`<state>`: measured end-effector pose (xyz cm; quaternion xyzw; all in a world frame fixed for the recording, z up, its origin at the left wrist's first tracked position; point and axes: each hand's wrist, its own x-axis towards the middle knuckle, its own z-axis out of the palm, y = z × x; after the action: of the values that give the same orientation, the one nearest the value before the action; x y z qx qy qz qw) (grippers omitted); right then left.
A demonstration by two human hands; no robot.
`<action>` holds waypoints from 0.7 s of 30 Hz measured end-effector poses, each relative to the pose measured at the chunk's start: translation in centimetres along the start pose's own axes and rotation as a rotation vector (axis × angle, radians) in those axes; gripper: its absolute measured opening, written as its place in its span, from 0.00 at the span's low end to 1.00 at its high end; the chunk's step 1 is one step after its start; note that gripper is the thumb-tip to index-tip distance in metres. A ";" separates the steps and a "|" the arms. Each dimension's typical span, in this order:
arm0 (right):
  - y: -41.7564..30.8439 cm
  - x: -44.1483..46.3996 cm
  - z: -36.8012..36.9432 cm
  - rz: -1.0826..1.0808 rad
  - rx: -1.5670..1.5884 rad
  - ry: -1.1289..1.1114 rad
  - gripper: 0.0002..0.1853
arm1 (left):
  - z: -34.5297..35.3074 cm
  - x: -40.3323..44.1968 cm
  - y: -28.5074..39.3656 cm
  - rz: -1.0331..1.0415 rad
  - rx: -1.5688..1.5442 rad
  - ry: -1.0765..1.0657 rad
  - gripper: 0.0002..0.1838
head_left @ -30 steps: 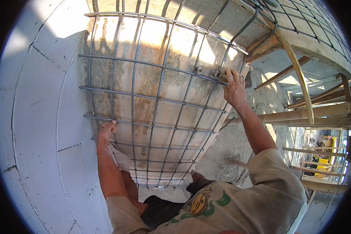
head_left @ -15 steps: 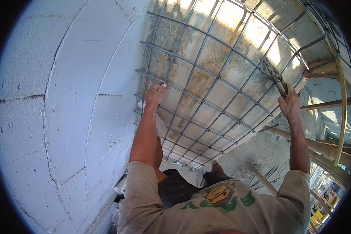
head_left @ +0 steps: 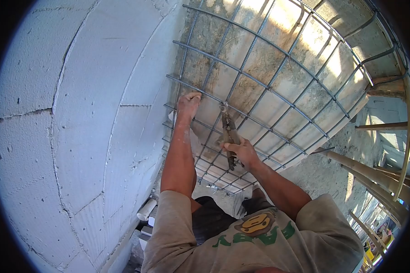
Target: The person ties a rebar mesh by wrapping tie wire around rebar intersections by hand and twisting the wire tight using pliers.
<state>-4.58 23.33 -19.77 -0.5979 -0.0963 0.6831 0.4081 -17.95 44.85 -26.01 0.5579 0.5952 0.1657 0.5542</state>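
Observation:
A grid of steel rebar (head_left: 244, 73) runs over stained formwork boards (head_left: 223, 50). My left hand (head_left: 188, 107) is closed at a bar crossing near the grid's left side, fingertips pinched against the rebar. Whatever lies in that pinch is too small to make out. Gripped in my right hand (head_left: 243, 152) is a pair of dirty pincers (head_left: 230, 127), jaws pointing up the grid and handles down. The pincers are to the right of my left hand, over the bars; whether they touch them I cannot tell.
A pale block wall (head_left: 91, 100) rises close on the left. Bent rebar ends (head_left: 378, 54) stick out at upper right. Wooden poles (head_left: 364, 170) and a plank (head_left: 382, 126) stand at right. A white pipe piece (head_left: 146, 209) lies at the wall's foot.
My right hand has swung left and down with the pincers, from the grid's right side to near my left hand. My left hand stays at its crossing; the view has shifted slightly.

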 end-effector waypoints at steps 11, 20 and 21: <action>0.3 5.4 4.6 0.203 0.303 -0.220 0.21 | -1.1 1.0 -0.7 0.032 -0.128 -0.118 0.10; 0.8 4.8 7.1 0.055 0.318 -0.157 0.27 | -1.1 1.2 -0.8 0.029 -0.101 -0.133 0.10; 0.6 4.9 7.3 0.026 0.298 -0.154 0.27 | -1.1 1.1 -0.5 0.035 -0.104 -0.149 0.10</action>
<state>-11.11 28.85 -21.81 -0.4778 -0.0173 0.7389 0.4748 -18.88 46.12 -26.56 0.5494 0.5332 0.1640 0.6221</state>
